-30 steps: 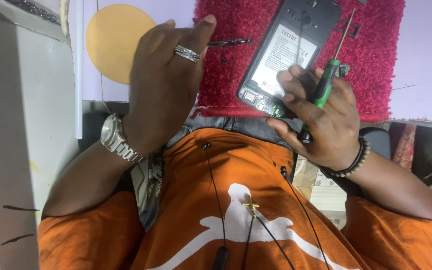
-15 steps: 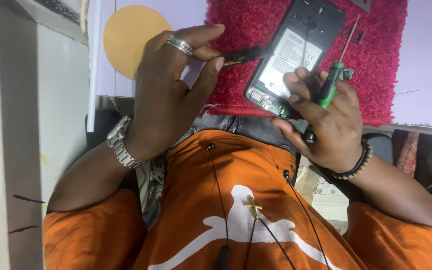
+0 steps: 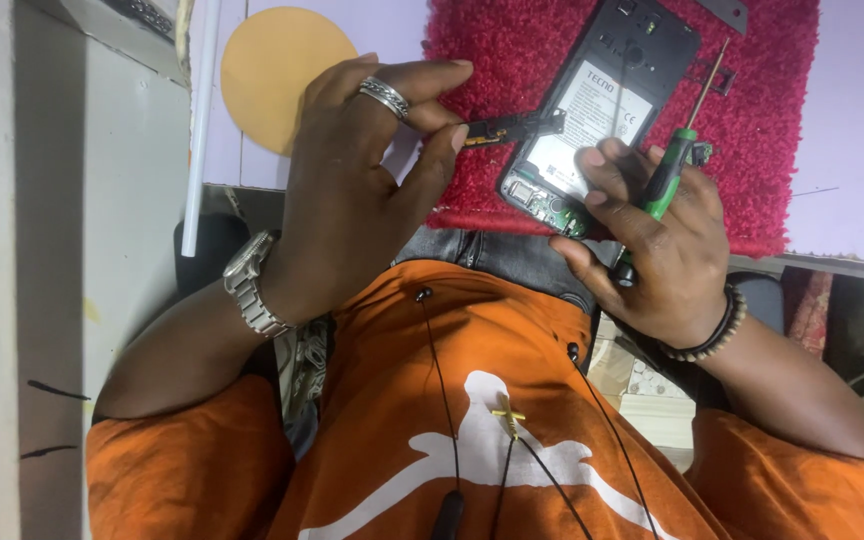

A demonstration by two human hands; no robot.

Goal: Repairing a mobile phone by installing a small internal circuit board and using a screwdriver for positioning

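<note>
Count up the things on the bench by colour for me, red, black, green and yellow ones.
Red: 1, the fuzzy mat
Black: 2, the opened phone and the small part in the left hand
Green: 1, the screwdriver in the right hand
Yellow: 1, the round disc
Total: 5

- Lighting: bright, even, diffuse; colours saturated.
- Shadows: soft, faint beneath the left hand [image 3: 352, 190] fingers.
- Focus: sharp around fingertips; slight softness toward frame edges.

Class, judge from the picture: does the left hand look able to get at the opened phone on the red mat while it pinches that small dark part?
Probably yes. The left hand holds the small dark part right beside the opened phone, and nothing lies between them on the red mat. But its fingertips are occupied, and the right hand covers the phone's lower end.
</note>
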